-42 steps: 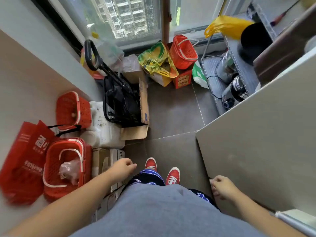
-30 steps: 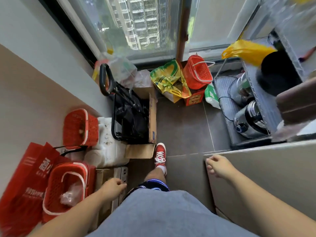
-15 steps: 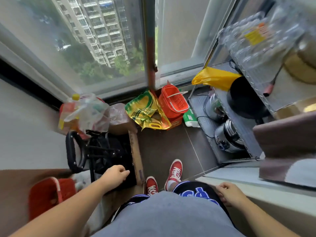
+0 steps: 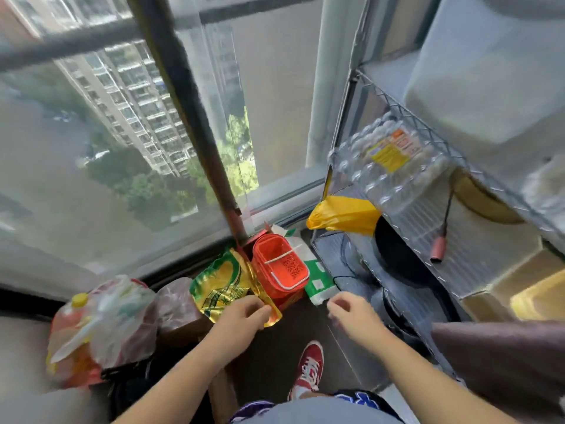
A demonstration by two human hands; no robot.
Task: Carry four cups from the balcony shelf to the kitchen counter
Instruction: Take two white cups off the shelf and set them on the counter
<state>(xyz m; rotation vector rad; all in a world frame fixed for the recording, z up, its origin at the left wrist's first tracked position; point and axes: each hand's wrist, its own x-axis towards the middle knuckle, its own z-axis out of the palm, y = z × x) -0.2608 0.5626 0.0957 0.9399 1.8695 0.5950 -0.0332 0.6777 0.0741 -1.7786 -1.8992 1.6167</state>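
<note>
I stand on the balcony facing a wire shelf (image 4: 406, 117) on the right. No cups show on it in this blurred view. On a shelf level lies a clear plastic pack with an orange and yellow label (image 4: 385, 157). My left hand (image 4: 241, 316) hangs in front of me with fingers loosely curled, holding nothing. My right hand (image 4: 351, 313) is raised near the shelf's lower levels, fingers loosely bent, also holding nothing.
A red basket (image 4: 281, 267) and a green-and-gold bag (image 4: 220, 286) sit on the floor by the window. A yellow bag (image 4: 342, 215) hangs at the shelf corner over a black pan (image 4: 397, 255). Plastic bags (image 4: 97, 325) pile at the left.
I have walked forward toward the window and lifted my gaze, so the upper shelf levels came into view. Both hands have risen in front of me, still holding nothing.
</note>
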